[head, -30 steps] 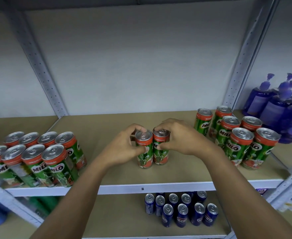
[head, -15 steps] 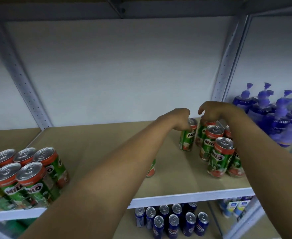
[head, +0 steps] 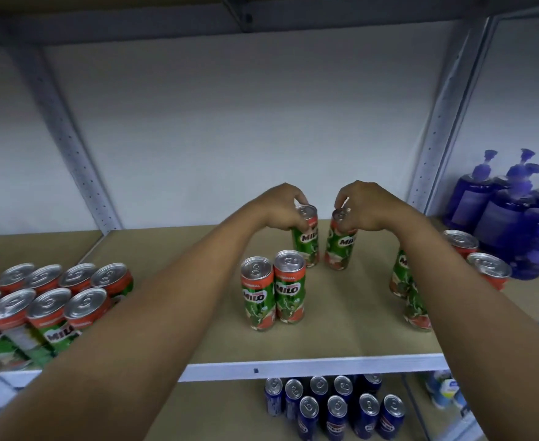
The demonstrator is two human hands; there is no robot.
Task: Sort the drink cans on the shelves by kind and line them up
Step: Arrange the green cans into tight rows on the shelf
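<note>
Both hands (head: pixel 281 206) came centre — gripped Milo cans (head: pixel 306 238) stand apart.

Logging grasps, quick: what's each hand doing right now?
Left hand: grips the left Milo can by its top.
Right hand: grips the right Milo can.

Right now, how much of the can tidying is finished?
Partly done. A block of Milo cans stands in neat rows on the left, and a pair of cans stands side by side mid-shelf. In hand: the left hand grips one can and the right hand another can, just behind that pair. Left: the loose cans on the right by the purple bottles.
</note>
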